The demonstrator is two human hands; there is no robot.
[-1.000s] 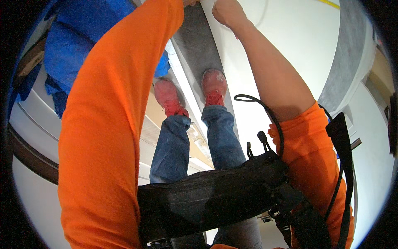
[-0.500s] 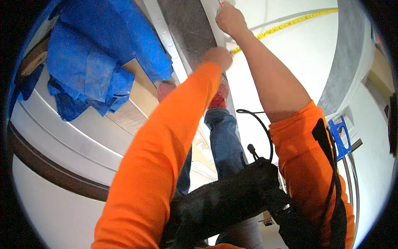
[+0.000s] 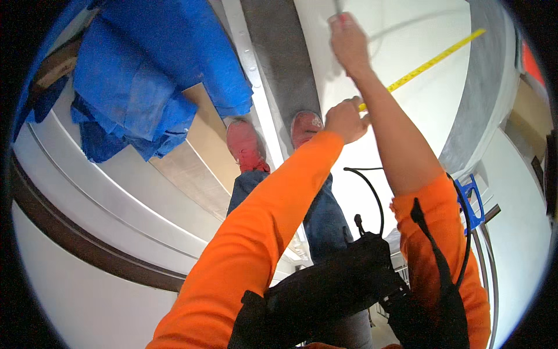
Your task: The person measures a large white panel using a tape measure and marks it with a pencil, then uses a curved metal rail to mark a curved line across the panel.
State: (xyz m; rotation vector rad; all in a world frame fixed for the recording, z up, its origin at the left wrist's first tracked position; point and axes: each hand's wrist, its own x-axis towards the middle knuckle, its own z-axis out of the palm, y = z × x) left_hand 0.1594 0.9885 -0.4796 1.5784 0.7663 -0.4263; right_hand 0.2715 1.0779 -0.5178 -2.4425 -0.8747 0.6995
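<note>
My left hand (image 3: 346, 121) is closed on the end of a yellow tape measure (image 3: 433, 62), whose blade stretches diagonally up to the right over a white surface (image 3: 418, 116), passing beside or behind my right forearm. Farther forward, my right hand (image 3: 350, 46) is closed round a thin object with a bit of red at the fingertips, too blurred to name, above the white surface near a dark grey strip (image 3: 279, 58). My red shoes (image 3: 245, 145) show below my arms, and a black bag (image 3: 325, 279) hangs at my front.
A crumpled blue sheet (image 3: 133, 70) lies at the upper left on beige boards (image 3: 192, 163). Long white trim pieces and a dark band (image 3: 70, 227) curve along the left. A blue-framed tool (image 3: 474, 200) is at the right, beside a grey band (image 3: 482, 70).
My left hand has moved down and right from the top edge, and the tape now stretches from it across the white surface. My right hand has shifted right and slightly down.
</note>
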